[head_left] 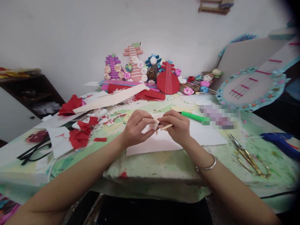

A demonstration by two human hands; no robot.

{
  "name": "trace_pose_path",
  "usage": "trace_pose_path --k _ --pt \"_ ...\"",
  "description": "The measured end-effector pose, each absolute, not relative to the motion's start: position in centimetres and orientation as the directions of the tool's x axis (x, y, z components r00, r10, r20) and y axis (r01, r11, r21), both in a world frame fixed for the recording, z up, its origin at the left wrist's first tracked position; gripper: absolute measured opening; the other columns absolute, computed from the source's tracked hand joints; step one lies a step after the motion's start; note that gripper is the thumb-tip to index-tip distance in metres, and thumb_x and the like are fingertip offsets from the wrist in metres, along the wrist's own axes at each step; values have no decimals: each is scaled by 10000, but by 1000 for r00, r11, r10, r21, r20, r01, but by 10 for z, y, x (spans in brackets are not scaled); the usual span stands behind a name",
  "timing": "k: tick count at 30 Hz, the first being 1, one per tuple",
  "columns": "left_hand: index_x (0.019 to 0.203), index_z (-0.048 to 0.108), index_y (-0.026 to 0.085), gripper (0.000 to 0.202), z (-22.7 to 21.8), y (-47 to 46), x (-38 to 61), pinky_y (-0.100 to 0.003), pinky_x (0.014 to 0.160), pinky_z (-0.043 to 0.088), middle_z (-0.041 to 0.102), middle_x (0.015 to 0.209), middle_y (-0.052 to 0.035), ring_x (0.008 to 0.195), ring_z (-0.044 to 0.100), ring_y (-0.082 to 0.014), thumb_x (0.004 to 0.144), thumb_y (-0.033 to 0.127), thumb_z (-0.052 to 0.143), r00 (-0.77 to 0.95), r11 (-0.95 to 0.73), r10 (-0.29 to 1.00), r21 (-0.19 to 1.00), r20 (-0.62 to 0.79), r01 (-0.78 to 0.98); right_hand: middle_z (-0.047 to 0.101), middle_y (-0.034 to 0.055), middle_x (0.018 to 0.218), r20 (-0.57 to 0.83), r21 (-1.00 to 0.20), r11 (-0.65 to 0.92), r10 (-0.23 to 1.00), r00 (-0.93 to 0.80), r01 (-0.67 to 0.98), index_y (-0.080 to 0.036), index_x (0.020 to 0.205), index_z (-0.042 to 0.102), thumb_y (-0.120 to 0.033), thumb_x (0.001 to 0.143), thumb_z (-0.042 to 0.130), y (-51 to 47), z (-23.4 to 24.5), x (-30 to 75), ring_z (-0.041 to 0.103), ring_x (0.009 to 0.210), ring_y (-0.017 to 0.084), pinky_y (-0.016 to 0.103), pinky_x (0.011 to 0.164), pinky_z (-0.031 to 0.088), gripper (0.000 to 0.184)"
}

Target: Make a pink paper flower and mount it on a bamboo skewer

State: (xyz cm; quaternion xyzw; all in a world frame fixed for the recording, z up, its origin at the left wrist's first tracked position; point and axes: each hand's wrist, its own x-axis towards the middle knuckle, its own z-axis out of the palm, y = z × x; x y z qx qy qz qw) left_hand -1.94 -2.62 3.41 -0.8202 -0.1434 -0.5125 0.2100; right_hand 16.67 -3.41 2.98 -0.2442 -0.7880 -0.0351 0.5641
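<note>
Both hands meet over the middle of the table. My left hand (137, 126) pinches a small pale pink piece of paper (154, 124) that is folded between the fingertips. My right hand (177, 125) grips the same pink paper and also holds a thin wooden stick (167, 127) that points left toward it. A silver bangle (207, 165) circles my right wrist. Under the hands lies a larger pale pink sheet (161, 142) flat on the table.
Red paper scraps (78, 137) and black cables (32, 151) lie at the left. A green marker (193, 117) sits behind my right hand. Gold scissors (249, 157) and a blue glue gun (280, 142) are at the right. Paper guitar crafts (167, 79) line the wall.
</note>
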Motion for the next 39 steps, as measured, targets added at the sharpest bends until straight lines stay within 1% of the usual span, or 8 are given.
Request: trace_pose_path --k 6,13,16,18,23,27,34,39 --pt "888 589 194 158 33 -26 -20 -316 692 485 623 782 -46 763 573 -167 753 157 664 389 -875 5 -184 921 448 632 42 752 925 -106 848 276 -261 520 -210 794 667 -208 844 569 -36 28 165 589 647 114 228 562 466 111" --pt "830 630 205 132 36 -27 -19 -308 675 493 643 757 -33 742 583 -153 730 150 697 391 -913 34 -131 920 387 640 35 754 927 -58 835 248 -281 547 -204 804 659 -151 831 565 -33 25 166 595 655 103 208 559 452 111" --pt "825 651 204 144 37 -27 -18 -312 668 494 650 763 -40 740 585 -156 715 125 701 383 -930 65 -83 922 359 640 36 760 914 -54 830 265 -307 555 -201 812 653 -146 828 559 -33 25 166 592 657 103 208 555 441 110" --pt "815 663 204 122 37 -27 -17 -306 655 490 648 758 -42 733 586 -154 725 125 691 365 -943 111 -17 924 331 639 37 770 899 -65 828 292 -328 557 -203 814 650 -156 835 541 -33 25 167 589 660 105 212 558 438 120" --pt "795 676 170 46 37 -27 -16 -290 655 493 646 769 -66 733 593 -148 780 149 639 364 -939 341 295 866 177 630 44 802 865 -139 857 349 -361 497 -193 823 637 -181 807 562 -34 26 167 568 645 108 219 542 424 78" --pt "768 683 160 63 34 -24 -17 -294 670 486 645 771 -71 730 594 -148 794 185 630 359 -877 469 474 807 80 611 40 773 843 -218 873 393 -368 436 -181 809 626 -227 780 616 -34 26 166 546 630 105 213 525 409 56" --pt "777 673 145 86 35 -23 -16 -277 674 483 642 763 -67 742 596 -149 780 228 652 364 -727 626 685 690 -48 586 44 753 767 -383 855 506 -395 351 -161 787 632 -283 846 554 -36 30 166 509 609 102 218 499 371 156" --pt "751 668 136 114 36 -25 -16 -253 650 499 638 729 -49 694 599 -135 759 250 673 352 -665 689 745 634 -40 573 32 712 724 -449 835 549 -418 318 -156 775 648 -302 860 532 -35 30 167 493 608 105 235 552 378 205"
